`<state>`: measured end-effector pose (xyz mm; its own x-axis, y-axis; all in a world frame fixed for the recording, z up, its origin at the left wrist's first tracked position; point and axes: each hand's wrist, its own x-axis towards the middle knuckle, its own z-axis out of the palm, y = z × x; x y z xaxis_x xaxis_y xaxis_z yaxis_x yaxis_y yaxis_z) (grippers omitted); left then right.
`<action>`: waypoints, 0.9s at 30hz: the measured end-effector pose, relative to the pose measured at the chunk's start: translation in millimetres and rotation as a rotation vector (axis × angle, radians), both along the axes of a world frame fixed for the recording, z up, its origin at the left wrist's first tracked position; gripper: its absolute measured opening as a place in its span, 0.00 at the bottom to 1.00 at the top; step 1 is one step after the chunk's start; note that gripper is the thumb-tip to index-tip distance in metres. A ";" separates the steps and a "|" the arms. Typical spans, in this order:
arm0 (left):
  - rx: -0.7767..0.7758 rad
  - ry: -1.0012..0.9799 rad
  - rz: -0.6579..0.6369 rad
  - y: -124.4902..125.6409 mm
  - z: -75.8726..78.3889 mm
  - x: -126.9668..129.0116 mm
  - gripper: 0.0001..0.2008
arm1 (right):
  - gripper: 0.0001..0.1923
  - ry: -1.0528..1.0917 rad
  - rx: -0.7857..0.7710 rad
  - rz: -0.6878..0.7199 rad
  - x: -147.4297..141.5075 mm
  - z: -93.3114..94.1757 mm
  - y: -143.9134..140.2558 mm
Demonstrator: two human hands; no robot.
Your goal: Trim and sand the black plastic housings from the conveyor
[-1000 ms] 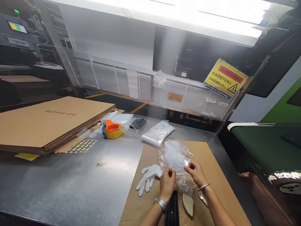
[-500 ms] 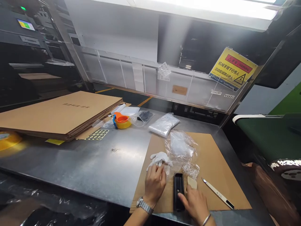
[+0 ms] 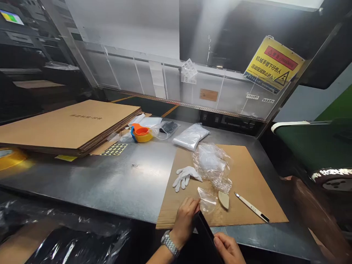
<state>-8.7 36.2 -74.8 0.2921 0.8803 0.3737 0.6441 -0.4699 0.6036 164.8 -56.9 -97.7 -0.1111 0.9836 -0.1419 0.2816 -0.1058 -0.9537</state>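
Hands grip a long black bar over the near edge of the cardboard sheet: left hand clasps its far end, right hand its near end. Just beyond lie a small clear bag, a beige wedge, a white pen knife, a white glove and crumpled plastic wrap.

Both hands grip a black part at the table edge. The left hand also touches a small clear bag; the right hand holds the part's lower end.
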 end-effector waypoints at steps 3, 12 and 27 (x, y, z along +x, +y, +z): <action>-0.065 -0.041 -0.067 -7.6 -5.1 -3.8 0.14 | 0.28 0.010 -0.030 -0.029 -0.7 -9.1 -0.4; -0.146 -0.115 -0.041 -19.2 -13.8 -12.0 0.09 | 0.31 -0.078 -0.045 -0.108 -0.8 -25.6 -13.2; 0.224 0.068 -0.140 -59.5 -13.5 3.9 0.10 | 0.22 -0.647 0.340 -0.121 -10.8 1.0 -11.8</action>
